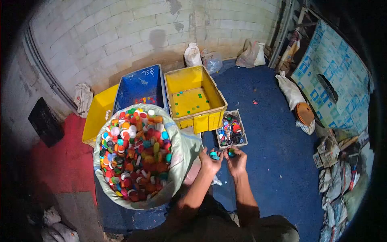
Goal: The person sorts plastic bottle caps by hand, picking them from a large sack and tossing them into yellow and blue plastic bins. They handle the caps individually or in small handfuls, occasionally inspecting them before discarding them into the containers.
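Note:
My left hand (210, 163) is curled around a few blue-green bottle caps (215, 156). Close beside it, my right hand (238, 161) has its fingers around a dark green bottle cap (231, 153). Both hands are in front of a small pale crate (243, 136) holding mixed dark, red and white pieces. To their left stands a big pale sack (183, 155), open at the top and full of bottle caps (133, 161) in many colours. A yellow bin (217, 111) beyond the hands has several green caps scattered on its floor.
A blue bin (125, 86) with some red and orange caps stands left of the yellow one. Another yellow bin (94, 115) is partly behind it. White sacks (192, 55) lean along the block wall (121, 32). Filled bags (334, 185) line the right side.

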Available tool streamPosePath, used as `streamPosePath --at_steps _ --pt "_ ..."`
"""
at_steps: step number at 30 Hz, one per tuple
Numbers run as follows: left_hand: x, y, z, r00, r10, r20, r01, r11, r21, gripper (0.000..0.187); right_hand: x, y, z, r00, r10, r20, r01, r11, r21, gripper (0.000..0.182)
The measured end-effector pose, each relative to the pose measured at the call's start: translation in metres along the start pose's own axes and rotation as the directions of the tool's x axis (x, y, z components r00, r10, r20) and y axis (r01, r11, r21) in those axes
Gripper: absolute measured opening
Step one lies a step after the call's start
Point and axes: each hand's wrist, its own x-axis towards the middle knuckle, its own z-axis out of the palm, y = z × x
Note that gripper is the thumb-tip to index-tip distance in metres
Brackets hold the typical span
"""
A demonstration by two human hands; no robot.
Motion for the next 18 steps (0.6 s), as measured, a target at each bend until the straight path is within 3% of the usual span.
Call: streamPosePath --at_steps 2,3,4,5,7,8,11,12,14,15,16,18 --pt "0.026 0.005 0.04 0.994 0.055 -0.095 -0.056 0.998 -0.009 0.041 0.037 -0.007 0.007 0.998 0.058 0.004 -0.058 0.998 -0.012 0.028" --pt "0.039 0.01 0.059 0.992 0.123 -0.041 -0.125 0.992 -0.029 0.046 0.06 -0.008 0.016 0.998 0.057 -0.005 -0.057 0.998 -0.018 0.03" --pt "0.057 0.02 0.074 0.973 0.188 0.133 -0.191 0.982 0.01 0.043 0.089 -0.009 0.027 0.999 0.047 0.011 -0.047 0.998 0.032 0.03" --pt "0.055 0.024 0.099 0.912 0.234 0.338 -0.191 0.969 -0.156 0.045 0.103 -0.019 0.057 0.99 0.01 0.139 -0.013 1.0 0.019 0.029" --pt "0.087 0.056 0.135 0.854 0.312 0.417 -0.258 0.949 -0.183 0.049 0.179 -0.023 0.07 0.966 0.081 0.245 -0.112 0.987 0.116 0.023" --pt "0.091 0.066 0.148 0.808 0.357 0.469 -0.289 0.933 -0.212 0.051 0.198 -0.026 0.093 0.931 -0.004 0.364 -0.023 0.997 0.07 0.025" --pt "0.058 0.075 0.166 0.856 0.375 0.357 -0.335 0.927 -0.171 0.05 0.254 -0.019 0.081 0.967 0.082 0.24 -0.087 0.996 0.013 0.032" --pt "0.056 0.075 0.155 0.808 0.389 0.443 -0.331 0.921 -0.204 0.047 0.25 -0.021 0.087 0.974 0.084 0.211 -0.081 0.996 -0.023 0.032" --pt "0.064 0.069 0.128 0.806 0.426 0.411 -0.366 0.905 -0.218 0.045 0.218 -0.019 0.091 0.991 0.028 0.134 -0.014 0.995 -0.102 0.03" --pt "0.072 0.066 0.105 0.804 0.458 0.38 -0.394 0.888 -0.237 0.044 0.22 -0.012 0.076 0.994 0.074 0.085 -0.06 0.987 -0.151 0.03" --pt "0.099 0.066 0.067 0.589 0.361 0.723 -0.243 0.932 -0.268 0.045 0.221 -0.006 0.06 0.987 0.139 0.079 -0.128 0.984 -0.127 0.032" --pt "0.08 0.05 0.024 0.568 0.308 0.763 -0.344 0.931 -0.121 0.05 0.21 0.008 0.036 0.974 0.191 0.122 -0.174 0.975 -0.139 0.035"
